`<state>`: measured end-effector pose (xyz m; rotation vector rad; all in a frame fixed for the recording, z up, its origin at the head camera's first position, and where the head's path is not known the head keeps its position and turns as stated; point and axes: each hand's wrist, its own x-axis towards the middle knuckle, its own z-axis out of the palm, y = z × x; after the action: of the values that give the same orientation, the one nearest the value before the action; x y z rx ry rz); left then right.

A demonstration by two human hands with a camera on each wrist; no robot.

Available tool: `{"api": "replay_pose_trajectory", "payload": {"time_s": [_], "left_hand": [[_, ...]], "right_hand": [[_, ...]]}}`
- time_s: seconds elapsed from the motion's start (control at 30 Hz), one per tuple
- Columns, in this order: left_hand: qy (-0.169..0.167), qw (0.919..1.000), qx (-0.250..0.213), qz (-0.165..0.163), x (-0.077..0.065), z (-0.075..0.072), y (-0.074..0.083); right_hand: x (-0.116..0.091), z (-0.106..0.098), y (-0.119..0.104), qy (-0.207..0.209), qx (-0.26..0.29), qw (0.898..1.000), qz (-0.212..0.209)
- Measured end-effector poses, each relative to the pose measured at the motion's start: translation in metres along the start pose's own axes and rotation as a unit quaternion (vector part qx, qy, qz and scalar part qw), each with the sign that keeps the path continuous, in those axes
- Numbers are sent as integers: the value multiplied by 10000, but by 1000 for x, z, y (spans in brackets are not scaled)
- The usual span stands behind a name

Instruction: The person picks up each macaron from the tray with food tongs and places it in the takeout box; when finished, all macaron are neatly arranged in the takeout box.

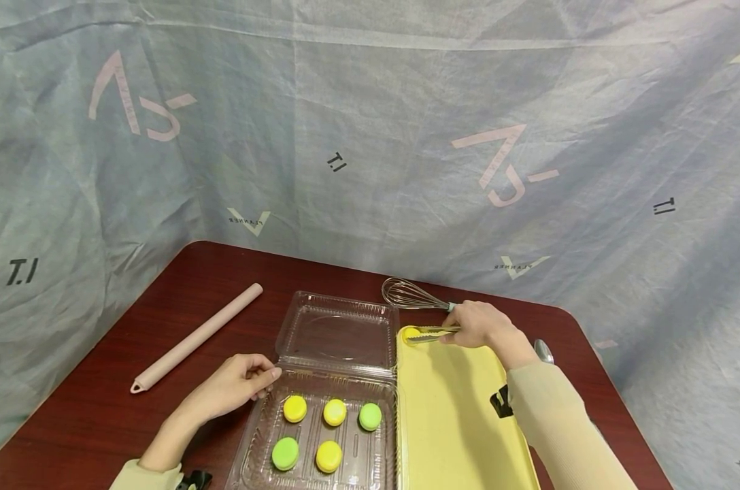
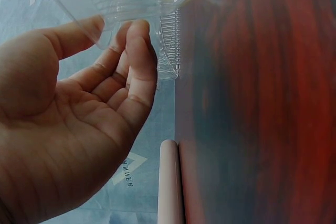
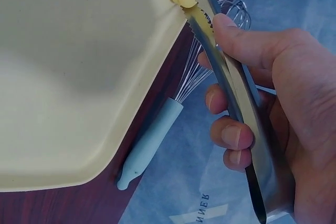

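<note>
My right hand (image 1: 481, 322) grips metal food tongs (image 3: 236, 85). Between their serrated tips is a yellow macaron (image 1: 411, 335), at the far left corner of the yellow tray (image 1: 449, 408). My left hand (image 1: 234, 388) pinches the left rim of a clear plastic container (image 1: 256, 435), thumb on one side and fingertips on the other, as the left wrist view shows. Inside the container sit several macarons: yellow ones (image 1: 294, 409) and green ones (image 1: 370, 416). Its clear lid (image 1: 339, 333) lies folded back behind it.
A whisk (image 1: 414, 294) with a light blue handle (image 3: 152, 142) lies behind the tray. To the left is a pale pink rolling pin (image 1: 198, 337). A metal spoon (image 1: 543, 351) shows beyond my right forearm. Grey printed cloth (image 1: 370, 170) hangs behind the dark red table (image 1: 125, 354).
</note>
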<state>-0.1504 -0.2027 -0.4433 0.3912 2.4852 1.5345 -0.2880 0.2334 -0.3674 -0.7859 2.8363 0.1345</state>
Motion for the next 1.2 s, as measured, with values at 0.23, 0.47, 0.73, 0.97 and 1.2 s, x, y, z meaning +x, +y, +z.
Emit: {"api": "replay_pose_trajectory", "payload": {"time_s": [0.23, 0.47, 0.73, 0.97, 1.2], "left_hand": [[-21, 10000, -30, 19, 0, 0, 0], [-36, 10000, -35, -31, 0, 0, 1], [-41, 10000, -9, -32, 1, 0, 0], [-37, 10000, -43, -46, 0, 0, 0], [-43, 9999, -72, -72, 0, 0, 1]], "right_hand": [[-4, -4, -1, -89, 85, 9999, -53], [-10, -11, -2, -103, 106, 9997, -185], [-21, -24, -6, -113, 25, 9997, -208], [-34, -38, -14, 72, -14, 9992, -403], [-47, -51, -28, 401, -80, 9962, -764]]}}
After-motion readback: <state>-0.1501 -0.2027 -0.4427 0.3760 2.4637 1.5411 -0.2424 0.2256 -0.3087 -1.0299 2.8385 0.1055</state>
